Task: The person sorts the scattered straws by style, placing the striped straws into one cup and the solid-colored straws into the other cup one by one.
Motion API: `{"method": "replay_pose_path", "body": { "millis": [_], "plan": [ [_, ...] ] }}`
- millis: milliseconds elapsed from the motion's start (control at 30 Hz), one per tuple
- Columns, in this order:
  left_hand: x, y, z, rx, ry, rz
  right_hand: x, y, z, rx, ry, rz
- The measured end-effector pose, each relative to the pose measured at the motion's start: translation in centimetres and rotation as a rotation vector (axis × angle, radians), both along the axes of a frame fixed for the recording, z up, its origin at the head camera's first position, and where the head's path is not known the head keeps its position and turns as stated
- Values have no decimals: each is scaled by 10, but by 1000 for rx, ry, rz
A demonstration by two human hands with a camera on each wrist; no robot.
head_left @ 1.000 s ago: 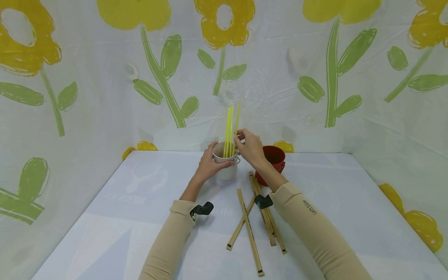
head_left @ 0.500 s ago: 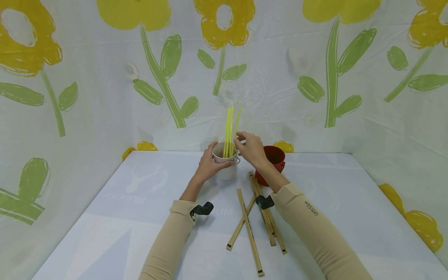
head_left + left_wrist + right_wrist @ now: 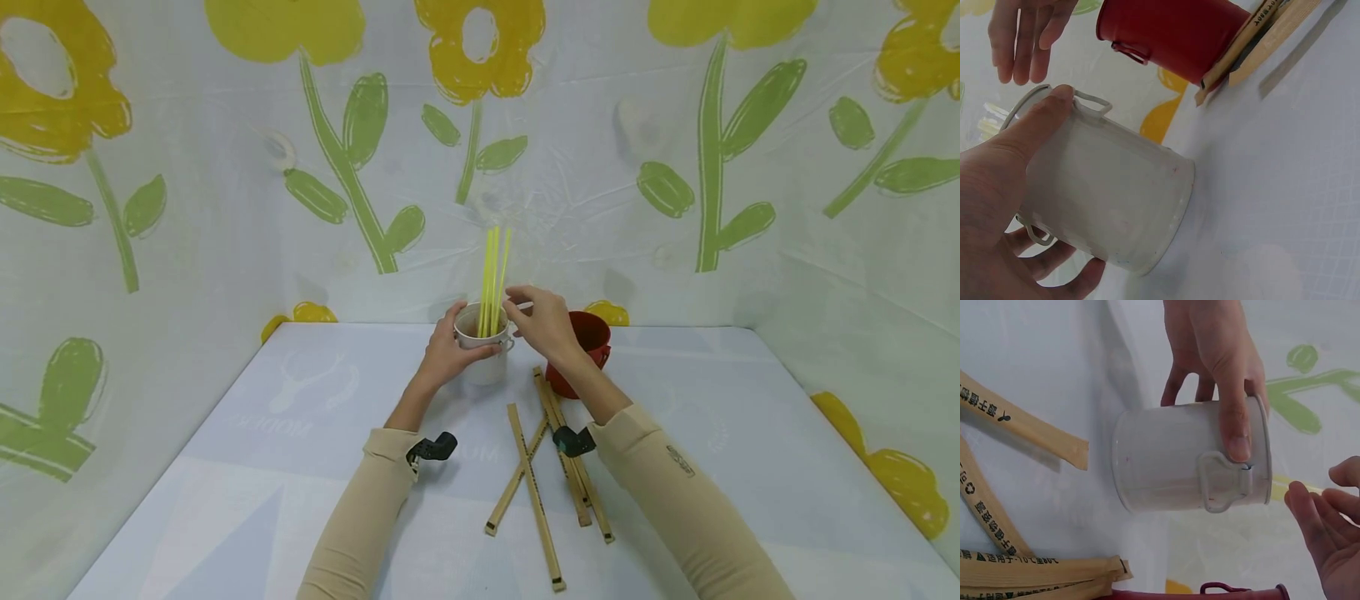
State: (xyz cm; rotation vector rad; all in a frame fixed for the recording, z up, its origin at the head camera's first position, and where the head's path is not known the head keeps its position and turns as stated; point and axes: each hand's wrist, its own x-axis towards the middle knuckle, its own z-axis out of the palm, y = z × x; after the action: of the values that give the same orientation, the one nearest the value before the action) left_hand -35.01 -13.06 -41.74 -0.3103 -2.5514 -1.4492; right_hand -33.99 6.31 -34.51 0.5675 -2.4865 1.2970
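Observation:
My left hand [image 3: 448, 357] grips the white metal bucket [image 3: 486, 368] at its rim, with the thumb on the near side, as the left wrist view shows. Several yellow drinking straws [image 3: 491, 279] stand upright in the bucket, their lower ends hidden inside it. Just right of the rim is my right hand [image 3: 545, 323], fingers loosely bent and holding nothing. In the right wrist view, the thumb and fingertips of the right hand [image 3: 1329, 522] are apart, with a straw [image 3: 1280, 487] showing behind them. The bucket's small side handle [image 3: 1219, 481] faces the right hand.
A red bucket [image 3: 588, 333] stands on the table to the right, partly behind my right forearm. Several brown paper straw sleeves [image 3: 536, 504] lie across each other in front of both buckets. A flower-printed sheet [image 3: 570, 167] hangs behind the table's far edge.
My right hand has let go of the rightmost straw and moved slightly right. That straw now leans closer to the others. The left hand and white bucket have stayed put.

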Motion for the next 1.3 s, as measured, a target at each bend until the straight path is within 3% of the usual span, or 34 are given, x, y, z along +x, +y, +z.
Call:
{"method": "replay_pose_path", "body": {
  "millis": [333,700,967,1133,1300],
  "plan": [
    [-1,0,0,-1,6,-5,13,11,-7,-36,-2,-21],
    [-3,-1,-2,-7,37,-12,28,36,-17,-116,101,-45],
    [-1,-2,-1,-55,16,0,33,52,-23,-149,182,-36],
    [1,-3,4,-107,8,17,30,61,-23,-119,224,-42],
    [5,-4,16,-156,12,-1,25,73,-28,-65,200,-85]
  ]
}}
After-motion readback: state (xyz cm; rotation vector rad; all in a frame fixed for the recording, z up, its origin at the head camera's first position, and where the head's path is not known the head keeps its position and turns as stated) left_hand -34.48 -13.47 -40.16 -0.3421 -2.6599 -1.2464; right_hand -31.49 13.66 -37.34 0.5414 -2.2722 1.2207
